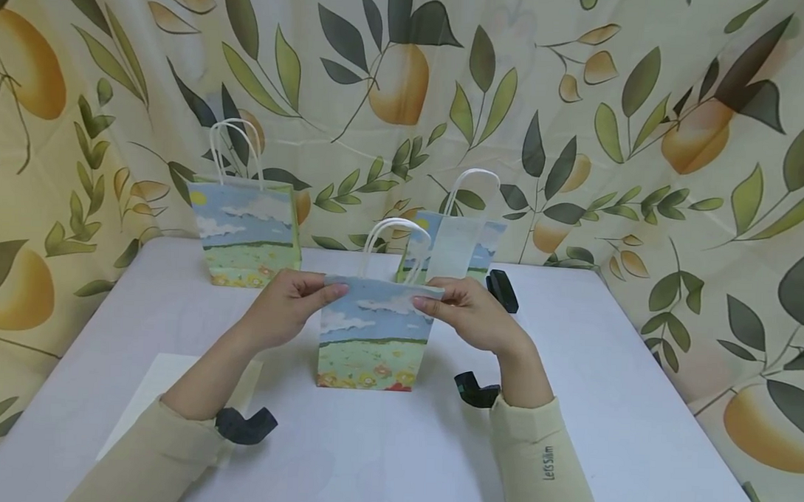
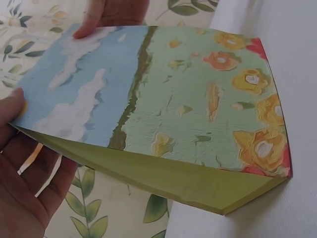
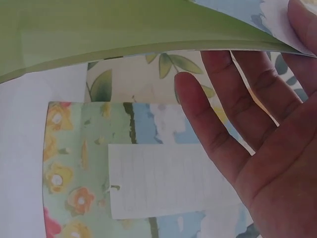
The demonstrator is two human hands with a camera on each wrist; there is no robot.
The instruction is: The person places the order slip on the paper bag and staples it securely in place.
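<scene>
A small paper gift bag (image 1: 375, 331) with a painted sky and flower meadow stands upright at mid-table, its white twisted handles (image 1: 392, 228) upward. My left hand (image 1: 294, 306) pinches the top left corner, thumb on the front. At the opposite top corner my right hand (image 1: 469, 309) grips the rim the same way. In the left wrist view, the bag's green side panel (image 2: 148, 171) folds inward between front and back. Behind my right hand is a second matching bag (image 1: 489, 243); a white lined card (image 3: 163, 181) lies over its front.
Another matching gift bag (image 1: 246, 234) stands at the back left. A small black object (image 1: 502, 291) sits beside the back right bag. Under my left forearm lies a pale sheet of paper (image 1: 161, 390) on the white table (image 1: 368, 464). A fruit-patterned curtain (image 1: 405, 155) hangs behind.
</scene>
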